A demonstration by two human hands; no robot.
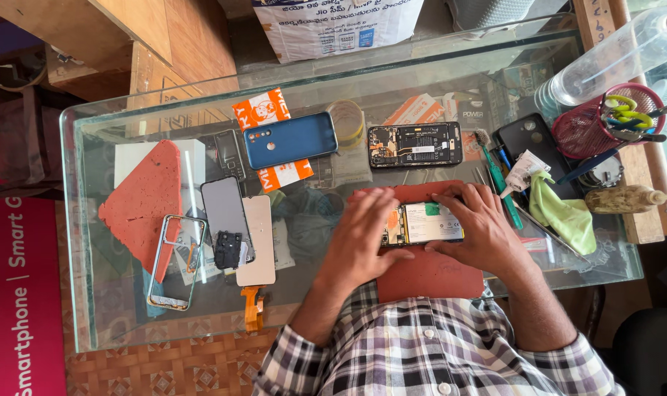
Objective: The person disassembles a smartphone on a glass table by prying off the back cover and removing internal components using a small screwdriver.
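Two opened phones: one (pixel 424 223) at center, one (pixel 415 144) at twelve o'clock. One blue back cover (pixel 290 139) at eleven. Two red mats: one (pixel 144 202) at nine, one (pixel 427 275) at six.

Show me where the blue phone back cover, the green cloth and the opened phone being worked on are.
blue phone back cover (pixel 290 139), head view, middle of its blue shell.
green cloth (pixel 564 213), head view, middle of the crumpled fabric.
opened phone (pixel 430 223), head view, on its pale battery between the two hands.
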